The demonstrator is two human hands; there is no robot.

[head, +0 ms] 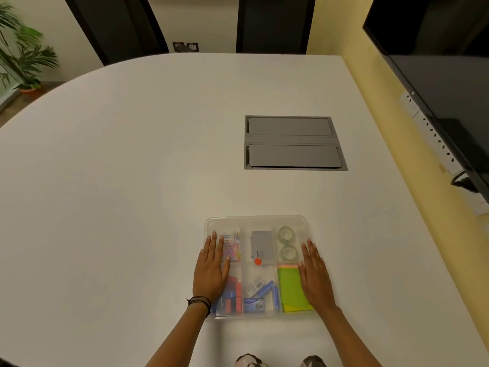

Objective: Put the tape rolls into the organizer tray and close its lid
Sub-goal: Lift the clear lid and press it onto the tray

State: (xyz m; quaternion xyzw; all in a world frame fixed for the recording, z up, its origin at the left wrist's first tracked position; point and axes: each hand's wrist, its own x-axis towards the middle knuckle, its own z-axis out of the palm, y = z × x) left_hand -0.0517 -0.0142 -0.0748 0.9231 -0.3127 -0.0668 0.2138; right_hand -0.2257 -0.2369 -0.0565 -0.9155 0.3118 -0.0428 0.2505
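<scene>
- A clear organizer tray [258,220] is sitting near the near edge of the white table [132,168], right of its middle, with its see-through lid [260,271] lying over the compartments
- The left hand [211,271] is lying flat, fingers stretched out and grasping nothing, palm down on the lid along the tray's left edge
- The right hand [313,276] is lying the same way, flat and released, palm down on the lid along the tray's right edge
- Two tape rolls [286,243] are lying one behind the other in the far right compartment, touching or nearly touching, just left of the right hand's fingertips
- Coloured paper clips [234,247] are showing in the far left compartment, partly under the left hand's fingers
- A grey box [262,245] with a red dot [257,261] at its near edge is lying in the far middle compartment
- Green and yellow sticky notes [291,290] are filling the near right compartment, blue staplers and a staple box [260,295] the near middle one, and red and blue pieces [232,295] the near left one
- A grey cable hatch [292,142] is sitting flush in the table, well beyond the tray toward the far right
- Dark bands [201,303] are circling the left wrist
</scene>
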